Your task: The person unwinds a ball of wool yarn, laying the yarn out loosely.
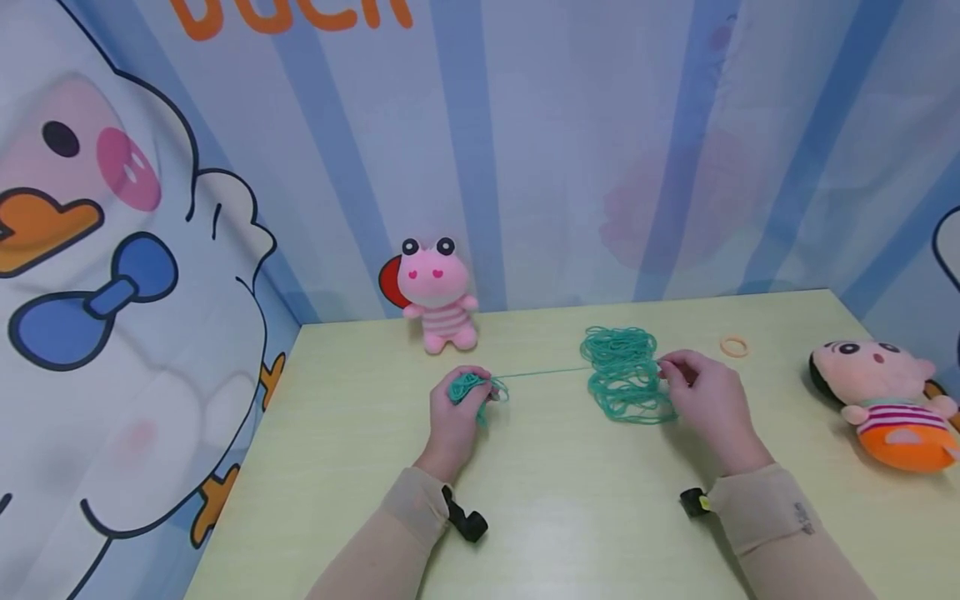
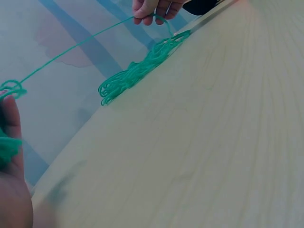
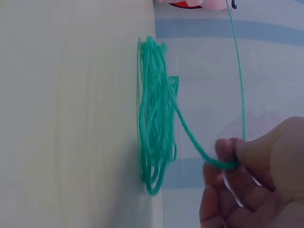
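Striped backdrop (image 1: pixel 555 167) behind a pale table (image 1: pixel 555 517) with a pile of green yarn (image 1: pixel 624 375)

Blue stripes cross the far side, with a big cartoon duck (image 1: pixel 180 333) at left. On the table, right of the middle, the pile lies in loose loops. To its left, the left hand (image 1: pixel 453 421) curls its fingers around a small bundle (image 1: pixel 467 386) of the same yarn. Just right of the pile, the right hand (image 1: pixel 708 400) is raised above the table, thumb and fingertip pinching a strand (image 3: pixel 221 165). It runs straight from bundle to pinch, then sags to the pile. Near the backdrop, left of the pile, a pink toy (image 1: pixel 435 287) stands upright. An orange ring (image 1: pixel 733 356) lies beyond the right hand; a doll (image 1: pixel 896 417) lies farther right.
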`<action>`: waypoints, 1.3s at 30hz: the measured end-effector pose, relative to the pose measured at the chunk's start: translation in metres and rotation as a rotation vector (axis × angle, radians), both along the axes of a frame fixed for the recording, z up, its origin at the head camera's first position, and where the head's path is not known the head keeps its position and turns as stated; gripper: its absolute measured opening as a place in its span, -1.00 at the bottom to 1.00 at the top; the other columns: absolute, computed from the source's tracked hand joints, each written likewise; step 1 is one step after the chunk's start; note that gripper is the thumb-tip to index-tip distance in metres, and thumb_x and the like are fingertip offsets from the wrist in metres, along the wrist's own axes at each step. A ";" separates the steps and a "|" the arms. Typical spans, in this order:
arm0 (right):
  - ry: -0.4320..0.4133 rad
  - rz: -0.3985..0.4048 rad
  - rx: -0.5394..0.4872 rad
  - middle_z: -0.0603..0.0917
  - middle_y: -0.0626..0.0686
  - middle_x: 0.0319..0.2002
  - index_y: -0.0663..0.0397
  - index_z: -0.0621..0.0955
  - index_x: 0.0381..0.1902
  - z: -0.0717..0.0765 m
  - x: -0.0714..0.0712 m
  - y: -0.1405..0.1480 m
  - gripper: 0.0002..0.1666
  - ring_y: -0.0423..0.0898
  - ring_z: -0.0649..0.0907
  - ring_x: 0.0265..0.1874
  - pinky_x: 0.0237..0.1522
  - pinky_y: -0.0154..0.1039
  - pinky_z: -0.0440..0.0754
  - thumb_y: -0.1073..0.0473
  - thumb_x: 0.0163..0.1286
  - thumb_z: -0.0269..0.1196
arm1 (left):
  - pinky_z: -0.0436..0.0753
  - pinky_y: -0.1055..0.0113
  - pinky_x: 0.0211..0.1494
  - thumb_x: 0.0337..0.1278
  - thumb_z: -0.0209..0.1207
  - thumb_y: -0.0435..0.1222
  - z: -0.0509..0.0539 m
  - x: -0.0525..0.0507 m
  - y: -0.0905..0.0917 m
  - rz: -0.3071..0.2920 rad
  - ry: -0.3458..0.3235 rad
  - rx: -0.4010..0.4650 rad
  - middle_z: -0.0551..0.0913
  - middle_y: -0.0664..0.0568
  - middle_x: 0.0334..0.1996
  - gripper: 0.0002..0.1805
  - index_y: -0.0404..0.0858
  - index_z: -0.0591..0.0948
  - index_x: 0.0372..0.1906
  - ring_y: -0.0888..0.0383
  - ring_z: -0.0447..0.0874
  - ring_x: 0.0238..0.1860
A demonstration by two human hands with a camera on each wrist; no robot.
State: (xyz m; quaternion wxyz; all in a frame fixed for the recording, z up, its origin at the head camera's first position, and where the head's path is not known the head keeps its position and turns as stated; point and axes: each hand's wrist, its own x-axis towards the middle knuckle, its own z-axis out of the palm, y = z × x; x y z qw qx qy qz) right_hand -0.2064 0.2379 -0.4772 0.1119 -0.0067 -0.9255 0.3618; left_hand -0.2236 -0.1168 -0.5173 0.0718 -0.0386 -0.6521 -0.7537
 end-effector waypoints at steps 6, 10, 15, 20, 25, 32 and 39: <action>-0.176 0.019 0.066 0.85 0.28 0.03 0.21 0.76 0.17 0.002 -0.002 0.009 -0.61 0.20 0.76 -0.06 -0.15 -0.04 0.66 0.05 0.70 0.19 | 0.70 0.48 -0.29 0.41 0.16 -0.48 -0.002 -0.001 0.000 -0.007 0.009 0.033 0.74 0.00 -0.34 -0.71 -0.64 0.62 0.08 0.24 0.65 -0.43; -0.295 0.047 0.100 0.80 0.34 0.16 0.22 0.75 0.22 0.001 -0.002 0.010 -0.57 0.30 0.75 0.08 0.01 0.17 0.72 0.03 0.70 0.20 | 0.68 0.47 -0.28 0.46 0.16 -0.45 -0.002 -0.002 0.000 -0.008 0.016 0.041 0.74 -0.09 -0.28 -0.70 -0.63 0.63 0.10 0.24 0.65 -0.40; -0.318 0.062 0.116 0.79 0.36 0.19 0.24 0.77 0.18 -0.001 -0.003 0.008 -0.59 0.32 0.75 0.11 0.05 0.22 0.71 0.04 0.67 0.24 | 0.79 0.44 -0.05 0.52 0.18 -0.39 0.001 -0.001 0.001 -0.048 0.018 0.046 0.80 0.06 -0.28 -0.71 -0.58 0.64 0.09 0.20 0.80 -0.22; -0.241 0.083 0.110 0.76 0.37 0.15 0.24 0.72 0.23 0.000 -0.002 0.002 -0.57 0.32 0.73 0.09 0.02 0.22 0.71 0.03 0.66 0.26 | 0.80 0.43 -0.09 0.54 0.17 -0.40 0.002 0.002 0.002 -0.128 0.029 0.084 0.79 0.09 -0.37 -0.64 -0.69 0.53 0.13 0.20 0.81 -0.29; -0.032 0.157 0.047 0.72 0.33 0.20 0.24 0.70 0.27 0.005 0.004 -0.026 -0.58 0.33 0.70 0.17 0.18 0.31 0.73 0.07 0.66 0.29 | 0.71 0.48 -0.24 0.56 0.20 -0.36 0.002 0.003 0.004 -0.162 0.029 0.028 0.73 0.14 -0.42 -0.66 -0.62 0.59 0.12 0.26 0.72 -0.39; -0.029 0.385 -0.083 0.70 0.21 0.40 0.10 0.61 0.48 0.000 0.010 -0.085 -0.49 0.30 0.72 0.34 0.38 0.29 0.70 0.05 0.70 0.28 | 0.67 0.48 -0.29 0.57 0.25 -0.29 0.000 0.004 0.003 -0.228 0.035 -0.077 0.66 0.13 -0.45 -0.64 -0.56 0.62 0.15 0.26 0.68 -0.43; -0.073 0.494 -0.087 0.73 0.13 0.40 0.11 0.58 0.52 -0.003 0.005 -0.134 -0.44 0.18 0.74 0.35 0.40 0.19 0.72 0.06 0.68 0.30 | 0.76 0.43 -0.12 0.49 0.35 -0.32 0.003 0.006 -0.001 -0.232 0.026 -0.152 0.74 0.14 -0.27 -0.74 -0.38 0.68 0.11 0.25 0.72 -0.30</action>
